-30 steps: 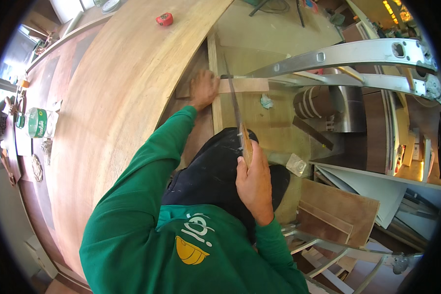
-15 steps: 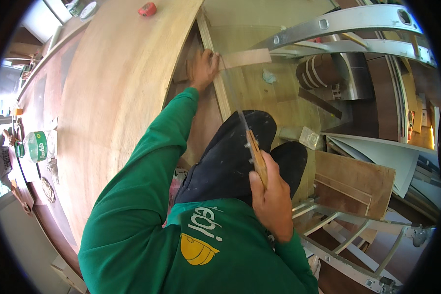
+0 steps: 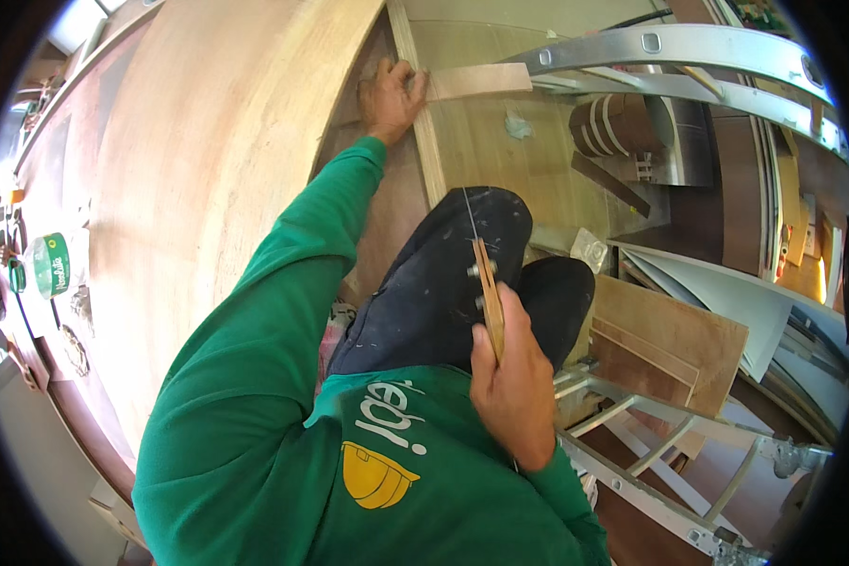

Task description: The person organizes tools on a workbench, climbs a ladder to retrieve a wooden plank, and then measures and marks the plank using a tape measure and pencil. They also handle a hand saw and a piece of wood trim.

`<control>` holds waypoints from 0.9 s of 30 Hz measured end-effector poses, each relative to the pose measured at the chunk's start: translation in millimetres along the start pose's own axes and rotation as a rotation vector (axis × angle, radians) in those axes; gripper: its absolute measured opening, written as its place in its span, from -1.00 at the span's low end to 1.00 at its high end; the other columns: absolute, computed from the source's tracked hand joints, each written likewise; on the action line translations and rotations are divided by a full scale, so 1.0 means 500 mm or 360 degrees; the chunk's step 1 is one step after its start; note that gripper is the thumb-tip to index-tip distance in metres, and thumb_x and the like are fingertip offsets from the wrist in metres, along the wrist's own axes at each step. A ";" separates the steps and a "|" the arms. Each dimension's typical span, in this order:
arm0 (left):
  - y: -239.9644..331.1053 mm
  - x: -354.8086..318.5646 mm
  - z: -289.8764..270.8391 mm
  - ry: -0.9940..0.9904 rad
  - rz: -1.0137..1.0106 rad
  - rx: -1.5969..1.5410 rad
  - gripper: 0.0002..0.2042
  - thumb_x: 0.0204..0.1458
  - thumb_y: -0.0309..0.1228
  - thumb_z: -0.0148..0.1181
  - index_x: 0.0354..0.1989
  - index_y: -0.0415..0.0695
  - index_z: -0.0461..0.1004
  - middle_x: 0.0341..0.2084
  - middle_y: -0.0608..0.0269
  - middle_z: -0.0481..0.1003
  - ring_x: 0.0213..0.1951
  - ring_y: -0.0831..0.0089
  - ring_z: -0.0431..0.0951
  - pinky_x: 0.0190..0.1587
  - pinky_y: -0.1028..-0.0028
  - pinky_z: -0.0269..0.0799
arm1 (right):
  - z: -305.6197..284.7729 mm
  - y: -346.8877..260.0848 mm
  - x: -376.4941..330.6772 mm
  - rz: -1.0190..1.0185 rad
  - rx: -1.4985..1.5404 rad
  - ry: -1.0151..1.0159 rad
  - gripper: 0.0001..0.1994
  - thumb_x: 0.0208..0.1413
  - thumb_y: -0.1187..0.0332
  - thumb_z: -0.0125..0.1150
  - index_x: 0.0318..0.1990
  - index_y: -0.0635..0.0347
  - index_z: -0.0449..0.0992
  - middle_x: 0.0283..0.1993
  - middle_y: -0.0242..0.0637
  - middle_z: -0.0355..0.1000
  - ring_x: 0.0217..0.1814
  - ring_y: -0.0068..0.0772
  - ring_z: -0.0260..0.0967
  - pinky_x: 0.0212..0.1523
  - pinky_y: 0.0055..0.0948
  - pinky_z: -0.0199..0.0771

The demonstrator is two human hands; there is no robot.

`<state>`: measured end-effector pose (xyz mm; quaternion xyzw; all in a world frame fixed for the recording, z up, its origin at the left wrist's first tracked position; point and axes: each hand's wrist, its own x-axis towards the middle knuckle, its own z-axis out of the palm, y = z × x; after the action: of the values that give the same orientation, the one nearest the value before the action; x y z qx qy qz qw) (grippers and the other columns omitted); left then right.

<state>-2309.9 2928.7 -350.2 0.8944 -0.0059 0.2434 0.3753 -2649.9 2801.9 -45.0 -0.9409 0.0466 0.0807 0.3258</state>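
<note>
My left hand reaches far forward and presses on the end of a short wooden strip that lies across a long upright wooden batten. My right hand is drawn back close to my chest, shut on the wooden handle of a hand saw, whose thin blade points forward and is seen edge-on. Below are my dark trousers and green sleeves.
A large curved plywood sheet fills the left. A green tin and small items lie on a surface at far left. An aluminium ladder arcs across the top right, another ladder section and stacked boards sit at lower right.
My right hand has pulled the saw back from the strip toward my body. The view has shifted down, so my left hand on the strip now sits higher in the picture.
</note>
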 end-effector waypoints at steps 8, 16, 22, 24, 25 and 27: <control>0.008 -0.001 0.014 -0.0128 -0.0085 -0.0007 -0.66 0.21 0.01 0.22 -0.37 -0.02 0.53 -0.29 0.18 0.47 -0.26 0.00 0.55 -0.09 0.03 0.43 | 0.064 0.033 0.245 -0.0048 -0.0092 0.0082 -0.58 0.38 0.37 0.14 0.31 0.28 0.26 -0.10 0.26 0.55 -0.10 0.41 0.52 -0.15 0.18 0.53; -0.002 -0.002 0.007 0.0016 -0.0003 -0.0056 -0.67 0.21 -0.05 0.25 -0.40 -0.05 0.53 -0.33 0.10 0.46 -0.28 -0.04 0.55 -0.16 0.02 0.42 | 0.008 -0.002 0.034 0.0018 0.0124 0.0105 -0.56 0.38 0.41 0.14 0.36 0.27 0.30 0.00 0.21 0.55 0.02 0.33 0.56 -0.05 0.00 0.59; -0.040 -0.005 0.009 -0.0048 -0.0054 -0.0061 -0.69 0.22 -0.06 0.21 -0.38 -0.04 0.56 -0.29 0.06 0.49 -0.24 -0.06 0.58 -0.08 -0.01 0.40 | 0.112 0.049 0.310 -0.0145 -0.0029 0.0171 -0.62 0.41 0.30 0.09 0.26 0.30 0.31 -0.18 0.29 0.56 -0.15 0.46 0.52 -0.18 0.23 0.48; 0.008 0.012 0.027 -0.0094 -0.0027 -0.0096 -0.69 0.22 -0.05 0.21 -0.38 -0.04 0.57 -0.27 0.05 0.49 -0.24 -0.06 0.58 -0.08 -0.01 0.40 | 0.132 0.074 0.410 -0.0172 -0.0180 0.0280 -0.61 0.42 0.25 0.06 0.24 0.32 0.30 -0.21 0.32 0.54 -0.16 0.51 0.48 -0.19 0.31 0.43; 0.022 0.003 0.014 -0.0127 -0.0047 -0.0037 -0.69 0.22 -0.05 0.21 -0.37 -0.04 0.57 -0.27 0.05 0.50 -0.23 -0.05 0.58 -0.08 -0.01 0.40 | 0.140 0.064 0.432 -0.0157 -0.0201 0.0264 -0.60 0.42 0.24 0.05 0.24 0.33 0.29 -0.19 0.34 0.53 -0.14 0.52 0.47 -0.18 0.32 0.43; 0.046 0.006 0.007 -0.0139 -0.0026 -0.0003 -0.69 0.22 -0.04 0.21 -0.35 -0.03 0.57 -0.25 0.06 0.50 -0.22 -0.04 0.58 -0.07 0.01 0.40 | 0.124 0.059 0.413 -0.0180 -0.0171 0.0253 -0.62 0.41 0.27 0.06 0.23 0.33 0.29 -0.17 0.34 0.53 -0.12 0.50 0.47 -0.18 0.31 0.43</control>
<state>-2310.3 2910.1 -335.7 0.9039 -0.0153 0.2010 0.3773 -2458.6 2810.1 -148.5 -0.9615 0.0147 -0.0101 0.2741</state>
